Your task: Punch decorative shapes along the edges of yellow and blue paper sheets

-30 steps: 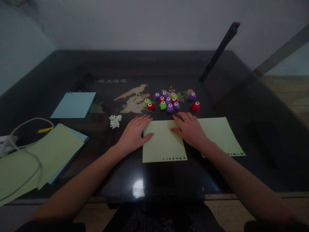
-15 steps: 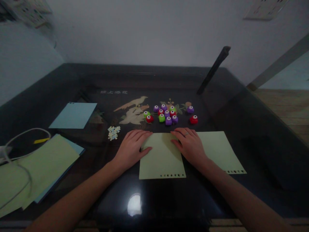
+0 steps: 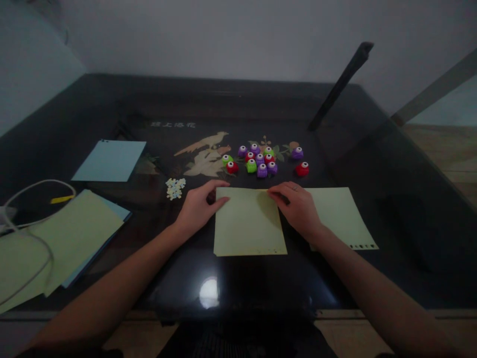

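In the head view, the only one given, a pale yellow-green rectangular paper sheet (image 3: pixel 246 223) is held by its far edge between the two hands, on a glossy black tabletop (image 3: pixel 179 293). By the left hand (image 3: pixel 201 205) the far-left corner is met: the thumb is laid over the paper and the forefinger is arched at the edge, the two tips standing apart, so whether the corner is truly pinched cannot be told. By the right hand (image 3: pixel 296 201) the far edge seems to be pinched between thumb and forefinger, with the other fingers gathered behind.

Along the near edge, towards the wrists, a thin yellower line is shown, perhaps a second layer. The paper is best handled with both far corners kept level, the layers squared before any pressure is applied, and the thumbs kept light so that no crease is made. The second pale yellow-green paper sheet (image 3: pixel 337 211), lying partly behind the right hand and forearm, should not be dragged along.
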Demonstrator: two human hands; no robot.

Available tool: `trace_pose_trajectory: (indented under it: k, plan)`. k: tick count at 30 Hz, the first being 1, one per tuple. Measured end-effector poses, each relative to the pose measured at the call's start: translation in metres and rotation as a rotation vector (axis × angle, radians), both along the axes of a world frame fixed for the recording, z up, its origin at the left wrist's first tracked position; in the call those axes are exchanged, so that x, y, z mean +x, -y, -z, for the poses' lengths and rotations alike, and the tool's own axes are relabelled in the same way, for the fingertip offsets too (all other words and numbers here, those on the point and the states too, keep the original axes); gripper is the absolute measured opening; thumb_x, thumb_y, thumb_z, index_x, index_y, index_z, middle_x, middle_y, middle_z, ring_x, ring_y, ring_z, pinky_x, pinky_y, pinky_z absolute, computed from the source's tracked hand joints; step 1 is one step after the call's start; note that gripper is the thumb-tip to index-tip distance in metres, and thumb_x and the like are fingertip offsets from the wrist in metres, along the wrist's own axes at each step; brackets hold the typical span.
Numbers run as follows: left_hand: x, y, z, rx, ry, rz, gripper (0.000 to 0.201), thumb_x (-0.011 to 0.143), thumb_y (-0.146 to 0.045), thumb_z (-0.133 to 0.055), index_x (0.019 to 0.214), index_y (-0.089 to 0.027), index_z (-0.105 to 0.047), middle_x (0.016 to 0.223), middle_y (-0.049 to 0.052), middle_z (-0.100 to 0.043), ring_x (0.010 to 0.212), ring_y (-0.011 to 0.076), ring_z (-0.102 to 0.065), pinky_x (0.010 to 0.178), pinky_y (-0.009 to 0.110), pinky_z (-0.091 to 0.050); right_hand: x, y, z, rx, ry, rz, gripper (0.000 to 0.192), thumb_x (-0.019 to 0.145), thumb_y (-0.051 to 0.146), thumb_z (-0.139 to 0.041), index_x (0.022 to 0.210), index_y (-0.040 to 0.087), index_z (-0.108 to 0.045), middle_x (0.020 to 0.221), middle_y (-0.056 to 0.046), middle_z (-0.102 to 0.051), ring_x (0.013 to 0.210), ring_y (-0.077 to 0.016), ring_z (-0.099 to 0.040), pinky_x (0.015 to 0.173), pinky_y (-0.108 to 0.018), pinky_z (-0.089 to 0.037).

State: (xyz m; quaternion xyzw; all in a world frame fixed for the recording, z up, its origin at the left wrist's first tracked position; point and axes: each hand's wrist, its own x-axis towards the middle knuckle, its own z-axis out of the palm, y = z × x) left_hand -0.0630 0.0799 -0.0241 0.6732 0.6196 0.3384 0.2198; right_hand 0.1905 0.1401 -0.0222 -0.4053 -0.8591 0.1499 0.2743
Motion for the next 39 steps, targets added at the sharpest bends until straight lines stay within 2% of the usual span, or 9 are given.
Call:
trace_pose_trajectory:
  k: [2, 5, 9, 13, 16, 20, 24, 29, 39]
  plan:
    - [0.0, -0.002, 0.0, -0.027, 0.125, -0.046, 0.024, 0.078, -0.033, -0.068, 0.098, -0.019, -0.067, 0.065, -0.004, -0.058, 0.056, 0.0121, -0.054, 0.057, 0.024, -0.045, 0.001, -0.001, -0.002, -0.105, -0.081, 0.036, 0.014, 0.086, 0.02, -0.057, 0.09, 0.019, -0.07, 0.084, -0.007, -0.071, 0.077, -0.0211, -0.064, 0.073, -0.034, -0.049]
    - [-0.001, -0.006, -0.001, -0.096, 0.382, -0.097, 0.025, 0.072, -0.034, -0.073, 0.088, -0.017, -0.064, 0.069, -0.001, -0.064, 0.063, 0.0144, -0.061, 0.062, 0.027, -0.05, 0.002, -0.002, -0.008, -0.316, -0.214, 0.105, 0.018, 0.081, 0.026, -0.063, 0.096, 0.017, -0.067, 0.079, -0.005, -0.07, 0.068, -0.0182, -0.063, 0.064, -0.031, -0.048]
    - [-0.002, -0.007, -0.004, -0.148, 0.628, -0.168, 0.031, 0.065, -0.033, -0.078, 0.085, -0.017, -0.06, 0.077, 0.002, -0.071, 0.072, 0.0176, -0.067, 0.069, 0.03, -0.055, 0.003, 0.0, -0.016, -0.618, -0.35, 0.118, 0.031, 0.075, 0.037, -0.069, 0.098, 0.017, -0.063, 0.072, -0.003, -0.071, 0.062, -0.0176, -0.063, 0.058, -0.03, -0.047]
    - [0.002, -0.004, -0.009, -0.174, 0.757, -0.206, 0.033, 0.066, -0.032, -0.077, 0.088, -0.017, -0.057, 0.076, 0.001, -0.071, 0.065, 0.0153, -0.066, 0.057, 0.025, -0.052, 0.006, 0.005, -0.021, -0.8, -0.439, 0.103, 0.024, 0.074, 0.039, -0.07, 0.085, 0.018, -0.066, 0.071, -0.003, -0.071, 0.061, -0.0171, -0.064, 0.054, -0.029, -0.048]
    - [0.007, 0.0, -0.012, -0.223, 0.875, -0.201, 0.038, 0.068, -0.034, -0.076, 0.097, -0.018, -0.057, 0.07, -0.001, -0.068, 0.055, 0.013, -0.062, 0.047, 0.022, -0.047, 0.007, 0.005, -0.022, -0.822, -0.5, 0.115, 0.021, 0.074, 0.037, -0.072, 0.085, 0.019, -0.069, 0.071, -0.002, -0.072, 0.062, -0.0158, -0.064, 0.056, -0.029, -0.049]
    - [0.012, 0.005, -0.012, -0.356, 0.938, -0.078, 0.036, 0.07, -0.039, -0.075, 0.096, -0.017, -0.063, 0.066, 0.0, -0.067, 0.048, 0.0116, -0.057, 0.039, 0.02, -0.041, 0.009, 0.004, -0.022, -0.859, -0.568, 0.124, 0.019, 0.074, 0.034, -0.074, 0.085, 0.02, -0.071, 0.074, -0.002, -0.073, 0.063, -0.015, -0.065, 0.059, -0.03, -0.051]
    - [0.013, 0.01, -0.01, -0.381, 0.836, -0.02, 0.026, 0.073, -0.04, -0.074, 0.082, -0.016, -0.067, 0.063, 0.001, -0.066, 0.045, 0.0092, -0.053, 0.036, 0.019, -0.038, 0.009, 0.005, -0.022, -0.854, -0.604, 0.149, 0.019, 0.073, 0.034, -0.075, 0.085, 0.02, -0.071, 0.072, -0.001, -0.073, 0.062, -0.014, -0.065, 0.058, -0.028, -0.051]
    - [0.013, 0.011, -0.013, -0.394, 0.676, 0.014, 0.023, 0.076, -0.039, -0.069, 0.073, -0.016, -0.068, 0.058, 0.001, -0.064, 0.041, 0.0081, -0.048, 0.036, 0.019, -0.036, 0.009, 0.006, -0.023, -0.858, -0.647, 0.168, 0.018, 0.072, 0.034, -0.076, 0.084, 0.02, -0.072, 0.071, 0.0, -0.073, 0.06, -0.0134, -0.065, 0.056, -0.027, -0.05]
    - [0.011, 0.01, -0.011, -0.375, 0.639, -0.008, 0.023, 0.077, -0.038, -0.067, 0.074, -0.015, -0.067, 0.058, 0.001, -0.063, 0.041, 0.0072, -0.048, 0.036, 0.018, -0.037, 0.007, 0.007, -0.024, -0.841, -0.648, 0.159, 0.014, 0.074, 0.03, -0.075, 0.083, 0.021, -0.073, 0.071, 0.0, -0.073, 0.059, -0.0115, -0.064, 0.056, -0.025, -0.049]
